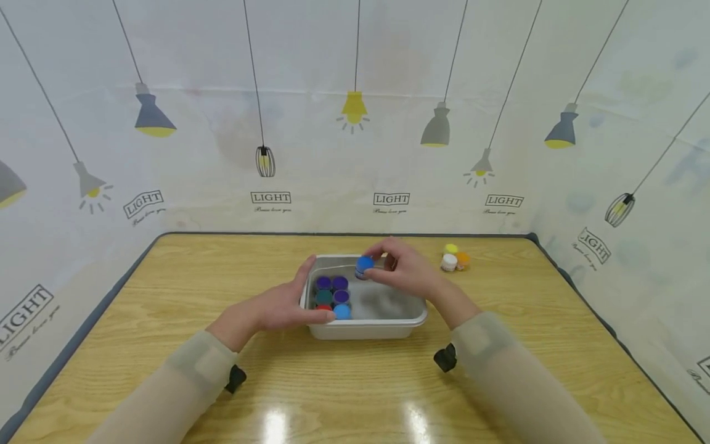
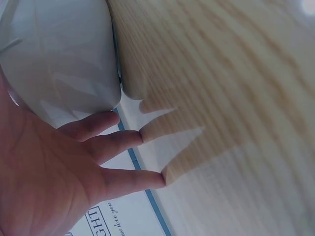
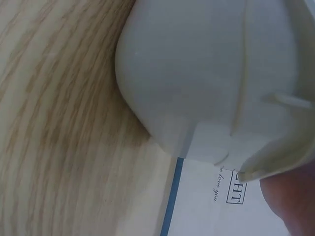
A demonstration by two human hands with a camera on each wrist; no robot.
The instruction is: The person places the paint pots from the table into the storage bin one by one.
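A white rectangular tub stands on the table, with several small paint pots inside its left part: purple lids, a teal lid, a red lid and a light-blue lid. Against the tub's left end lies my left hand, its thumb over the front rim. In the left wrist view its fingers are straight and spread beside the tub's wall. Between thumb and fingers my right hand pinches a blue-lidded paint pot above the tub. The right wrist view shows mostly the tub's outer wall.
Right of the tub, a white pot, an orange pot and a yellow-lidded pot stand close together on the wooden table. A wall sheet printed with lamps rises behind the table's dark edge.
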